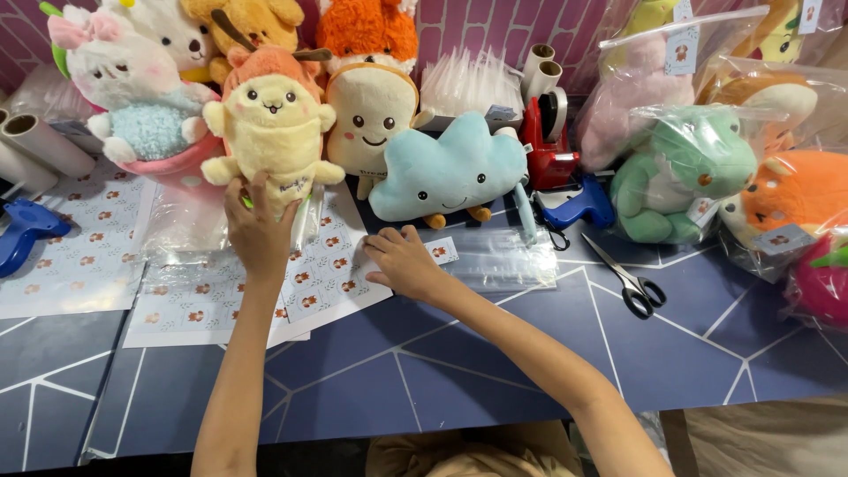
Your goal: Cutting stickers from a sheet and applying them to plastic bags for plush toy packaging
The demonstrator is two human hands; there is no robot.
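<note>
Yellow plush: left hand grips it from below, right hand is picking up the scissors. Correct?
Not quite. The left hand does grip the yellow plush from below, but the right hand rests on a small paper tag on the sticker sheet. The scissors lie untouched, as the head view shows.

Scissors [629,281], red tape dispenser [549,141], blue cloud plush [449,172], bagged green dinosaur plush [680,172] on the blue table [495,371].

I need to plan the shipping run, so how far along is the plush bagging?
Done: green dinosaur plush and neighbours sit in clear bags. In hand: left hand grips yellow plush; right hand touches sticker sheet. Left: blue cloud plush, toast plush unbagged.
</note>
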